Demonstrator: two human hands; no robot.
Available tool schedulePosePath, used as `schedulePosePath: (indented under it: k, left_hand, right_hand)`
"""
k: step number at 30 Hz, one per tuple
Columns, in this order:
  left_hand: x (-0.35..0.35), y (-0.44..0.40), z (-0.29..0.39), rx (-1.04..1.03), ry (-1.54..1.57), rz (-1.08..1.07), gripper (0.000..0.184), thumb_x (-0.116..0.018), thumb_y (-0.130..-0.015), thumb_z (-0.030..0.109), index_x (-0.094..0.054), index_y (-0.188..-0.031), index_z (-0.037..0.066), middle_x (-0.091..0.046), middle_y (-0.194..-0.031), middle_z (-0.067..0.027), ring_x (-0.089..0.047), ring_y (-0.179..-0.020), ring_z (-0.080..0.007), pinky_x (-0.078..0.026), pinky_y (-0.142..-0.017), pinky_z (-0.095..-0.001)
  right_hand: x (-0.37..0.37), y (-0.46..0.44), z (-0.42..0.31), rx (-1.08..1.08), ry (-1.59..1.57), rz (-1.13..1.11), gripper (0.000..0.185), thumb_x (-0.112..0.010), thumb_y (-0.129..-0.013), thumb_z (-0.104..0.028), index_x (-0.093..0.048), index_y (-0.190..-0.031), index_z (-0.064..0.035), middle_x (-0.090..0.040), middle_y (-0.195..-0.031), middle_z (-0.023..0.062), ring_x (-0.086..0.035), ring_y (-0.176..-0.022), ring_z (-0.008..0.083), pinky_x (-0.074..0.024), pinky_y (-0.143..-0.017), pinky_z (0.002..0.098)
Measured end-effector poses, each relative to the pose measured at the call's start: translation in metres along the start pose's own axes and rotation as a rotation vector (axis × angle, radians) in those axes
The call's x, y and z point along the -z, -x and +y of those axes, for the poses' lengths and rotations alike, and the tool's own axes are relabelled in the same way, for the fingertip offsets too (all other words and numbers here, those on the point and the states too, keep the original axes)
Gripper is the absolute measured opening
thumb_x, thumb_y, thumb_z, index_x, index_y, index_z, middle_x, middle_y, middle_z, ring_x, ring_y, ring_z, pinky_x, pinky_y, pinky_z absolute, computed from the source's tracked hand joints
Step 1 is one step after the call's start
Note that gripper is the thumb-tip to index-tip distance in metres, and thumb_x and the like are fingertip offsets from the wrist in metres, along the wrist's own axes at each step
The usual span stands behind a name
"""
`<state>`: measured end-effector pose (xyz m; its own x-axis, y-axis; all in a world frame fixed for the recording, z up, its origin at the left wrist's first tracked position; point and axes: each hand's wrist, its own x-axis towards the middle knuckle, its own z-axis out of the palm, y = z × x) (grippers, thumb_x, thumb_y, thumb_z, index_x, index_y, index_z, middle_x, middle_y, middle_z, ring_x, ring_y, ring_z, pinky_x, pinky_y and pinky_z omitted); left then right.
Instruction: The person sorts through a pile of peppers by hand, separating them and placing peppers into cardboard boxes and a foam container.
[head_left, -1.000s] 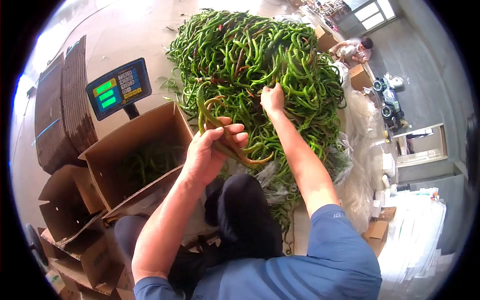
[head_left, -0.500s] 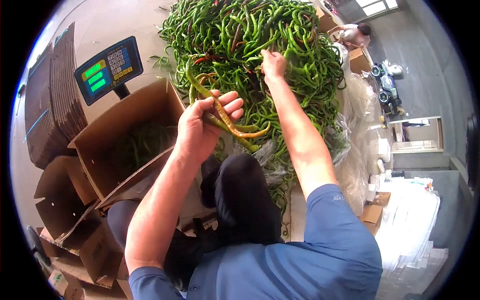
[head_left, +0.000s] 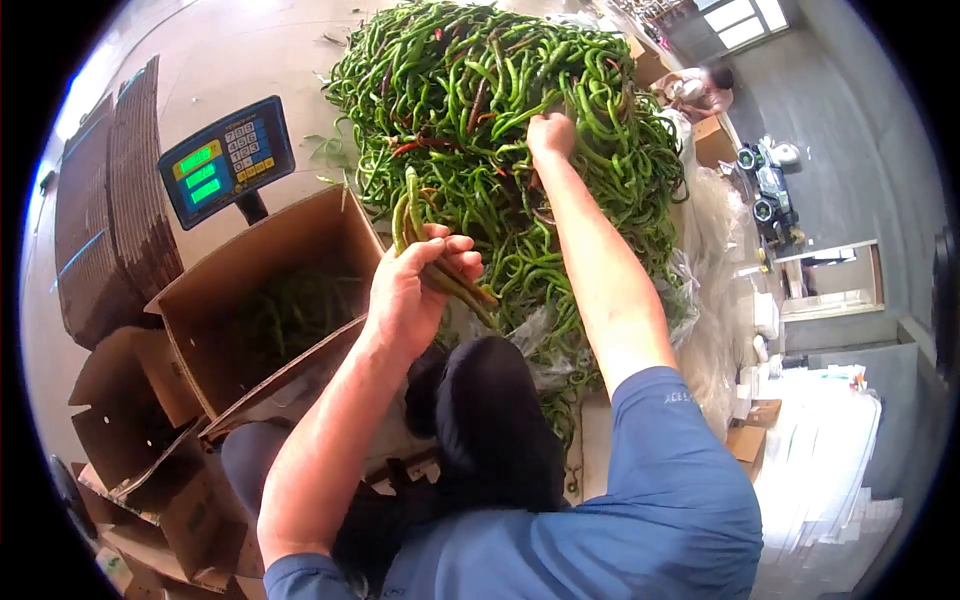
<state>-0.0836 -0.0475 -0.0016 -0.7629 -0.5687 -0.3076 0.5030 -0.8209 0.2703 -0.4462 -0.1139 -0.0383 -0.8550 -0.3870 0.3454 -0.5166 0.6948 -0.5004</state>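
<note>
While your left hand curls around a few long peppers at the near side of the pepper heap, presumably bunching them to free your right hand, that one bends its fingers over the heap, its grip hidden, and the open carton sits just left, seemingly for easy reach.

Pale floor, glare at upper left; grey wall at right, 1 bright window near top.

scale keypad: digits 0–9; green readouts: illegible; sleeve lettering: unclear
</note>
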Motion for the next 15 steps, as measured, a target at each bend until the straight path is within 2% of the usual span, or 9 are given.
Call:
schedulePosePath:
  k: [1,2,6,9,12,15]
  left_hand:
    - [0.001,0.001,0.002,-0.001,0.004,-0.001,0.015,-0.052,-0.094,0.004,-0.053,-0.108,0.001,-0.064,-0.100,-0.0189,-0.065,-0.090,-0.0299,-0.055,-0.087,-0.0468]
    - [0.002,0.001,0.003,0.000,0.008,-0.003,0.015,-0.053,-0.094,0.004,-0.053,-0.108,0.001,-0.064,-0.100,-0.0191,-0.065,-0.090,-0.0299,-0.055,-0.086,-0.0469]
    - [0.003,0.004,0.005,0.008,0.017,0.002,0.015,-0.053,-0.093,0.004,-0.054,-0.107,0.000,-0.064,-0.099,-0.0193,-0.065,-0.088,-0.0301,-0.055,-0.085,-0.0474]
    - [0.002,0.007,0.005,0.018,0.022,-0.003,0.015,-0.054,-0.092,0.003,-0.054,-0.107,0.000,-0.065,-0.098,-0.0188,-0.066,-0.087,-0.0303,-0.056,-0.083,-0.0480]
    - [0.003,0.010,0.006,0.018,0.008,-0.034,0.014,-0.055,-0.093,0.004,-0.054,-0.106,0.000,-0.065,-0.098,-0.0181,-0.066,-0.086,-0.0288,-0.056,-0.084,-0.0476]
    - [0.004,0.012,0.008,0.014,0.015,-0.058,0.014,-0.055,-0.093,0.005,-0.055,-0.106,0.000,-0.066,-0.098,-0.0178,-0.066,-0.086,-0.0280,-0.055,-0.084,-0.0471]
  right_hand:
    - [0.007,-0.001,-0.009,-0.034,0.031,-0.044,0.029,-0.062,-0.083,-0.023,-0.071,-0.095,0.0015,-0.070,-0.100,0.0250,-0.068,-0.095,0.0407,-0.0540,-0.084,0.0472]
    - [0.013,-0.001,-0.018,-0.046,0.049,-0.043,0.029,-0.062,-0.083,-0.025,-0.071,-0.098,-0.0009,-0.070,-0.103,0.0237,-0.068,-0.098,0.0402,-0.0541,-0.085,0.0476]
    - [0.003,-0.028,-0.022,0.007,0.037,-0.007,0.031,-0.062,-0.083,-0.025,-0.073,-0.090,0.0021,-0.071,-0.096,0.0250,-0.069,-0.095,0.0412,-0.0553,-0.084,0.0459]
    - [0.001,-0.044,-0.027,-0.147,0.009,-0.043,0.027,-0.060,-0.080,-0.017,-0.073,-0.090,0.0036,-0.071,-0.096,0.0270,-0.070,-0.095,0.0394,-0.0562,-0.083,0.0444]
    - [0.019,-0.036,-0.038,-0.207,0.019,-0.041,0.025,-0.058,-0.078,-0.013,-0.073,-0.090,0.0039,-0.070,-0.096,0.0280,-0.071,-0.095,0.0387,-0.0565,-0.082,0.0435]
    - [0.020,-0.042,-0.020,-0.031,0.025,-0.044,0.026,-0.057,-0.076,-0.013,-0.072,-0.086,0.0061,-0.070,-0.092,0.0282,-0.070,-0.093,0.0403,-0.0548,-0.084,0.0435]
